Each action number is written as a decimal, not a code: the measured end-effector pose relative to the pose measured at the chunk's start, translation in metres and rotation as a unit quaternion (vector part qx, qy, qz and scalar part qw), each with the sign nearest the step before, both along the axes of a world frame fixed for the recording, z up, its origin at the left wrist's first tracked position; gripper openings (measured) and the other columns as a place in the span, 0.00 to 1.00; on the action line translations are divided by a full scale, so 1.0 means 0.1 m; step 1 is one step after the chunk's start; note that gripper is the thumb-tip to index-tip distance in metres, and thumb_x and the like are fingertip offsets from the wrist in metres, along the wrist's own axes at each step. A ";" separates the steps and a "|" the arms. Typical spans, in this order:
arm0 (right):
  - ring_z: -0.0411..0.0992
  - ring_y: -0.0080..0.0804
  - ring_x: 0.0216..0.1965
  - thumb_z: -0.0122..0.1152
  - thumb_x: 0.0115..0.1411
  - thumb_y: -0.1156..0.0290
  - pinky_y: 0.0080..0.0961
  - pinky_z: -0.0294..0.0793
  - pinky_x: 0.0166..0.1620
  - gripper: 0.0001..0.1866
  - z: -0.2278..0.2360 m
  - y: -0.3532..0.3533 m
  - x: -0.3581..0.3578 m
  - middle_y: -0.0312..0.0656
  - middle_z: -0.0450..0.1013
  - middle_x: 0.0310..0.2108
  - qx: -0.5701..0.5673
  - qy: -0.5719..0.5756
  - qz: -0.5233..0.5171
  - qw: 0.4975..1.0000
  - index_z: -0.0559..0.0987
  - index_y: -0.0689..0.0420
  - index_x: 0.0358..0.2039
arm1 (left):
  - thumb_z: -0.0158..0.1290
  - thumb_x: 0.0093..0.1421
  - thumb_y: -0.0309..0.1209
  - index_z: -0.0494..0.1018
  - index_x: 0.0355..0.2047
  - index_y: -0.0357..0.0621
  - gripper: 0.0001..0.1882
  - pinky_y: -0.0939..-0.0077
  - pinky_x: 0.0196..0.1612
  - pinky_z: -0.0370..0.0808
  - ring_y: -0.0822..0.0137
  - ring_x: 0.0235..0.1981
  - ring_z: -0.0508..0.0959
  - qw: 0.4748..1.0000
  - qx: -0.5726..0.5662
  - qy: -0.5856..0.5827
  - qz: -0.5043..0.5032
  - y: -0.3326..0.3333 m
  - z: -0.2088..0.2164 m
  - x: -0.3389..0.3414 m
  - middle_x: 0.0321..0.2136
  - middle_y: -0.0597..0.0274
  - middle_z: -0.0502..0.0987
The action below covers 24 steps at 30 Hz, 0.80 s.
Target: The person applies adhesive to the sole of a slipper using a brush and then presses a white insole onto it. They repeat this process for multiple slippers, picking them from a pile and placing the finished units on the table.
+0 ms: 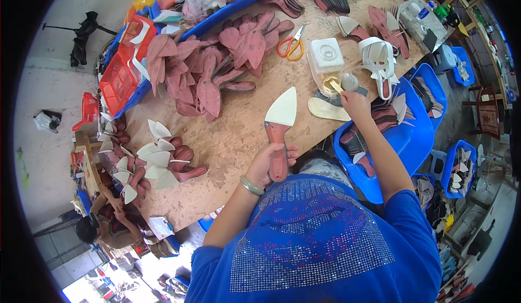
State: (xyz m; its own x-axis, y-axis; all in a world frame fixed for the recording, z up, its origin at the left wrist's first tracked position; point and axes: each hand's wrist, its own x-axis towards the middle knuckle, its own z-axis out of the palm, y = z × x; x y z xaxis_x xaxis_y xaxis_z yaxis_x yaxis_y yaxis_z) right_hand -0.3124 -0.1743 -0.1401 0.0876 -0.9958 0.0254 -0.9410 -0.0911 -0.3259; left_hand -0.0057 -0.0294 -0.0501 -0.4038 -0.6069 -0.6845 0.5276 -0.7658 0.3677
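My left hand (264,164) is closed around the heel end of a red-brown shoe insole (277,137) with a cream pointed toe piece. The insole is held tilted over the table's near edge, toe pointing away from me. My right hand (355,105) pinches a short, flat yellowish stick or brush (336,87). Its far end is at the mouth of a clear container (327,83) with pale yellowish content. A white block-shaped jug (326,55) touches the container's far side. Just left of my right hand lies a cream sole-shaped piece (328,109).
Red-brown insoles (209,86) heap at the back left of the wooden table (228,151). White-tipped ones (157,153) lie left. Orange-handled scissors (291,46) and looped white straps (376,58) sit farther back. Blue baskets (418,140) stand right. Another person (111,224) is at lower left.
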 end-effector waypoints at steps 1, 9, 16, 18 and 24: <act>0.77 0.47 0.28 0.55 0.57 0.62 0.44 0.77 0.32 0.10 0.01 0.03 -0.01 0.47 0.77 0.25 0.008 0.004 -0.003 1.000 0.83 0.49 0.30 | 0.46 0.61 0.36 0.63 0.53 0.28 0.25 0.69 0.45 0.77 0.61 0.41 0.78 1.000 -0.006 -0.004 0.003 -0.02 0.04 -0.03 0.44 0.47 0.75; 0.77 0.43 0.28 0.61 0.55 0.66 0.36 0.76 0.31 0.09 0.57 0.63 0.26 0.44 0.78 0.27 -0.001 -0.284 0.017 0.959 0.83 0.51 0.35 | 0.46 0.61 0.35 0.63 0.53 0.30 0.24 0.72 0.40 0.77 0.64 0.37 0.78 0.999 -0.031 -0.038 0.017 -0.07 0.20 -0.04 0.42 0.49 0.76; 0.74 0.39 0.22 0.64 0.54 0.68 0.32 0.73 0.26 0.07 0.75 0.68 0.68 0.42 0.75 0.22 -0.134 -0.156 0.149 0.967 0.83 0.52 0.33 | 0.47 0.60 0.36 0.71 0.40 0.31 0.17 0.75 0.32 0.75 0.66 0.26 0.76 0.996 -0.047 -0.073 -0.010 -0.01 0.38 0.00 0.29 0.54 0.77; 0.73 0.39 0.21 0.63 0.55 0.68 0.32 0.72 0.25 0.06 0.72 0.42 0.67 0.42 0.72 0.20 -0.208 -0.189 0.093 0.955 0.83 0.52 0.33 | 0.48 0.60 0.36 0.72 0.37 0.32 0.16 0.75 0.31 0.74 0.66 0.25 0.75 0.997 -0.048 -0.063 -0.013 0.02 0.37 0.06 0.25 0.56 0.76; 0.72 0.40 0.20 0.63 0.54 0.71 0.33 0.70 0.24 0.08 1.09 0.88 1.03 0.41 0.71 0.19 -0.120 -0.203 0.288 0.928 0.82 0.52 0.36 | 0.47 0.60 0.38 0.71 0.36 0.34 0.16 0.74 0.30 0.74 0.66 0.24 0.74 0.993 -0.045 -0.077 0.073 0.11 0.53 0.05 0.24 0.58 0.75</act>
